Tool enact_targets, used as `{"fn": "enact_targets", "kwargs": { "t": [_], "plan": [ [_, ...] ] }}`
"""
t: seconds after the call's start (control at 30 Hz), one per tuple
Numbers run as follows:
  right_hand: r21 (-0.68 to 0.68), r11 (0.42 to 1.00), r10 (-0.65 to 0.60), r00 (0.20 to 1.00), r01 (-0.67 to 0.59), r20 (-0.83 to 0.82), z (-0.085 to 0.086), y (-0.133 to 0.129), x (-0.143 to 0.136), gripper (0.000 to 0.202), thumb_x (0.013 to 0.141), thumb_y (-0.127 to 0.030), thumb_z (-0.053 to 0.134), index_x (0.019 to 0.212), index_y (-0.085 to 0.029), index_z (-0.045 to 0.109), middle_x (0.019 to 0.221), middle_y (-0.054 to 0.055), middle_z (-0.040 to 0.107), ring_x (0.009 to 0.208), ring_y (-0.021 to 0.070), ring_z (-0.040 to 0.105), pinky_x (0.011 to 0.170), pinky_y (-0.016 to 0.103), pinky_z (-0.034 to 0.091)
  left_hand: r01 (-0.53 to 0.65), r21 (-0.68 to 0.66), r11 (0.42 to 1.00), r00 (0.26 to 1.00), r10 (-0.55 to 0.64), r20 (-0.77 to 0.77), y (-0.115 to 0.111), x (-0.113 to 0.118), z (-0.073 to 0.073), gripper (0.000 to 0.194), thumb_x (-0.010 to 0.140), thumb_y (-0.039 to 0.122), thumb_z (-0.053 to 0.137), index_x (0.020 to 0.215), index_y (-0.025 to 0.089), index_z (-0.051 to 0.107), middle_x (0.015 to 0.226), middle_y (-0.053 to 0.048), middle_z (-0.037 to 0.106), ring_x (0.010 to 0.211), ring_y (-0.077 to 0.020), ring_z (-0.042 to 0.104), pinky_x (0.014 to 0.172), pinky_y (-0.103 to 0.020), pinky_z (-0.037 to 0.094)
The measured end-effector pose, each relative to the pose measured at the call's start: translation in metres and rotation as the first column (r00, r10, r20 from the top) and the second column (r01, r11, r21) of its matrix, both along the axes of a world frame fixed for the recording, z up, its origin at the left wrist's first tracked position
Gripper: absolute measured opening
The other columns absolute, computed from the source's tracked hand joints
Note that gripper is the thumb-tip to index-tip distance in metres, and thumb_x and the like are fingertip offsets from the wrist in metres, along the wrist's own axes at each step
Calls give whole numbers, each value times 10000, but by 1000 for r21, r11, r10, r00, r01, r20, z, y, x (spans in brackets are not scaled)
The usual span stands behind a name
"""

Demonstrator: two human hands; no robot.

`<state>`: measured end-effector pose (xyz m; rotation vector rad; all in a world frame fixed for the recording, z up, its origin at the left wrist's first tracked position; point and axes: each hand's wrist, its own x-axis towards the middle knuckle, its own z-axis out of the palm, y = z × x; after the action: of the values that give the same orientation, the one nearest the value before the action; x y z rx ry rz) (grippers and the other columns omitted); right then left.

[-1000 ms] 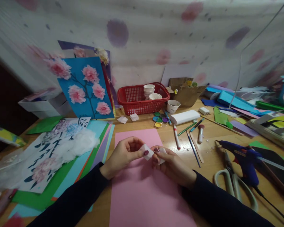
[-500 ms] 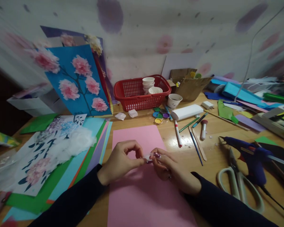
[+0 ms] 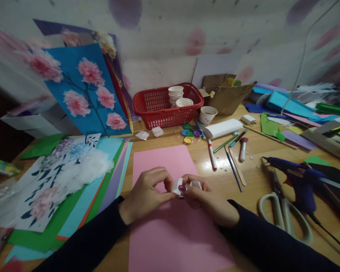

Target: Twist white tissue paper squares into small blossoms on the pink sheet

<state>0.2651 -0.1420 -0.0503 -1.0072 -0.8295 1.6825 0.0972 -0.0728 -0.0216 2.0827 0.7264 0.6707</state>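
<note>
Above a pink sheet (image 3: pixel 170 234), my left hand (image 3: pixel 147 192) and my right hand (image 3: pixel 206 198) meet around a small white piece of tissue (image 3: pixel 177 186). The left thumb and index finger pinch its left side. My right hand grips the other side, its painted thumbnail over the front, and more white shows between its fingers. How the tissue is folded is hard to make out. Two small white folded pieces (image 3: pixel 157 131) lie behind the pink sheet, near a red basket (image 3: pixel 167 115) with white cups in it.
Coloured sheets (image 3: pixel 113 192) and fluffy white tissue (image 3: pixel 95 166) lie at left, below a blue flower picture (image 3: pixel 85 90). Brushes, a red-capped marker (image 3: pixel 212 155), scissors (image 3: pixel 283 215) and a glue gun (image 3: pixel 294 177) are at right. A paper cup (image 3: pixel 207 114) stands behind.
More of the white tissue now shows between my fingers, and it looks wider. Both hands stay close together over the pink sheet. The view has shifted slightly.
</note>
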Motion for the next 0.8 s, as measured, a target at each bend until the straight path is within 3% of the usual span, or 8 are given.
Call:
{"fn": "enact_targets", "kwargs": {
  "t": [0.17,0.27,0.37,0.47,0.53,0.63,0.73,0.8],
  "plan": [
    [28,998,-56,998,56,27,0,0,1,209,759,-324,663,722,-160,540,478,-101,347,403,33,225,404,202,150,0,-168,986,998,11,69,-2,3,-1,314,647,253,771,696,167,472,707,32,532,670,-99,517,647,-216,431],
    [40,994,-107,992,105,68,0,1,2,216,750,-339,677,747,-151,571,487,-97,352,414,35,239,405,200,158,-36,-321,946,982,94,166,1,5,-3,224,719,222,691,813,167,495,784,13,558,741,-109,575,706,-228,478],
    [19,988,-156,985,155,70,-2,1,2,220,737,-340,685,734,-159,559,470,-104,327,409,36,221,403,199,145,-137,-348,927,956,216,198,6,3,-5,149,779,170,600,903,170,517,852,-7,598,778,-110,612,710,-223,491],
    [2,984,-177,983,177,56,-5,1,1,218,742,-330,670,699,-170,529,452,-105,321,400,37,210,402,202,134,-224,-199,954,941,265,212,10,0,-5,148,815,130,539,954,180,553,884,-18,622,809,-119,615,724,-230,490],
    [-9,984,-180,983,180,43,-5,2,1,215,745,-321,661,686,-176,514,447,-105,321,396,38,208,403,204,133,-205,-8,979,962,203,185,8,-1,-4,166,844,102,479,905,180,612,867,-29,629,823,-130,607,752,-249,483],
    [-25,982,-185,982,187,41,-4,2,0,212,745,-306,651,674,-182,495,448,-102,322,400,43,213,407,207,133,-155,229,961,985,131,114,6,0,0,250,857,81,428,909,169,657,883,-52,651,864,-149,607,795,-272,476],
    [-31,979,-199,979,201,47,-4,2,0,180,735,-277,642,682,-182,498,460,-99,325,412,47,211,412,212,127,-245,308,919,969,244,43,15,-9,11,256,833,98,458,990,161,650,975,-61,684,933,-166,618,852,-287,472],
    [-28,979,-199,979,200,44,-5,3,1,161,734,-269,637,698,-181,507,464,-99,325,417,48,205,414,216,126,-339,305,890,925,374,-63,30,-30,20,228,809,143,499,959,178,666,981,-44,702,917,-176,635,853,-297,475]
  ]
}}
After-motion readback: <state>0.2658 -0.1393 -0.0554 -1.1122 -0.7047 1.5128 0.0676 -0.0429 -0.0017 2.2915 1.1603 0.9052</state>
